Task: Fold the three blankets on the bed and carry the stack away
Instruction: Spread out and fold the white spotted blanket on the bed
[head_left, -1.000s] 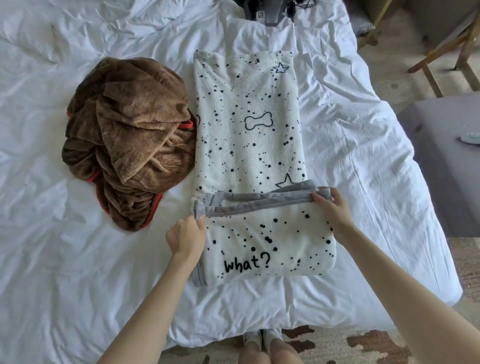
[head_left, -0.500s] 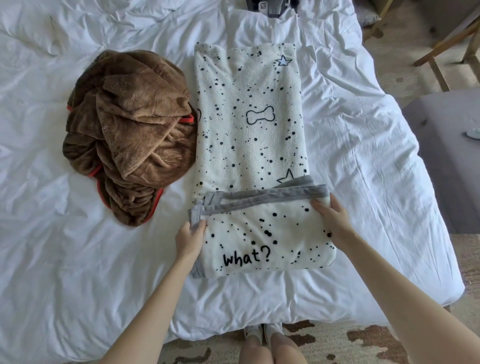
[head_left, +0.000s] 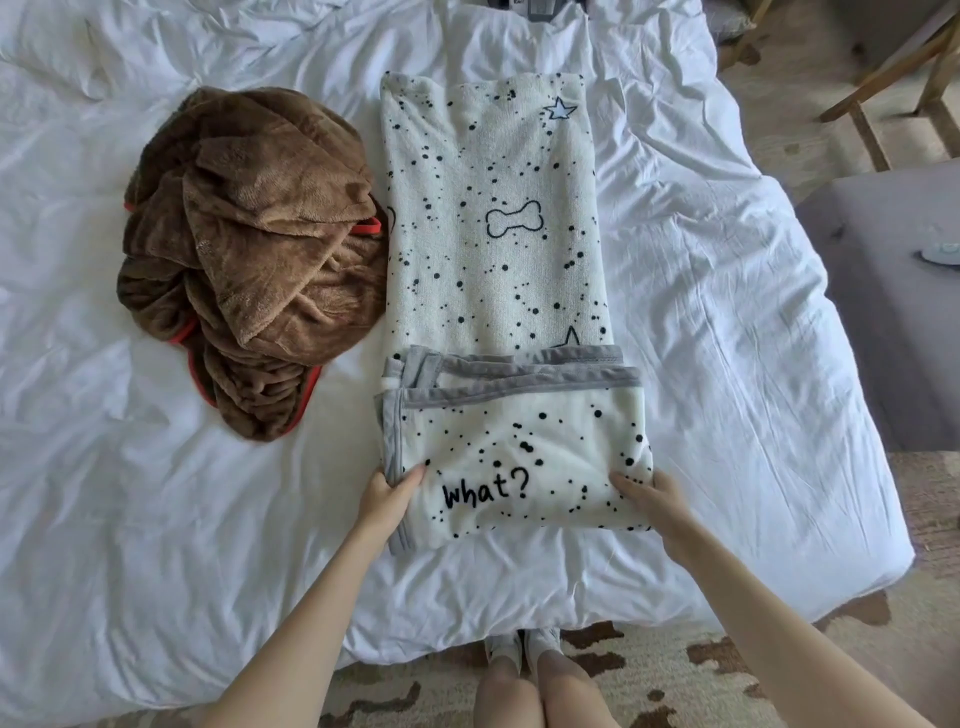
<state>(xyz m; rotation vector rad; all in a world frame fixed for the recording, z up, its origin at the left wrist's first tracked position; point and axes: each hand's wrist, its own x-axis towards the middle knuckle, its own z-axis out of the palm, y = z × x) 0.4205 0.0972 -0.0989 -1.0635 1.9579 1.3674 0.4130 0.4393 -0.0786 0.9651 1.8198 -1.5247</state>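
Observation:
A white speckled blanket (head_left: 488, 249) with grey trim lies as a long strip down the middle of the white bed (head_left: 727, 322). Its near end is folded over into a flap printed "what?" (head_left: 519, 457). My left hand (head_left: 387, 496) holds the flap's near left corner, thumb on top. My right hand (head_left: 649, 496) holds the near right corner, thumb lying on the fabric. A brown blanket (head_left: 254, 260) with red trim sits crumpled in a heap just left of the strip. No third blanket shows.
The bed's near edge is right in front of my knees (head_left: 535, 691), over a patterned rug (head_left: 649, 670). A grey upholstered seat (head_left: 883, 312) stands at the right, wooden chair legs (head_left: 883, 88) beyond it. A dark object (head_left: 540, 6) lies at the bed's far edge.
Both hands have slid from the flap's far grey-trimmed edge back toward me to its near corners. The flap lies flatter now.

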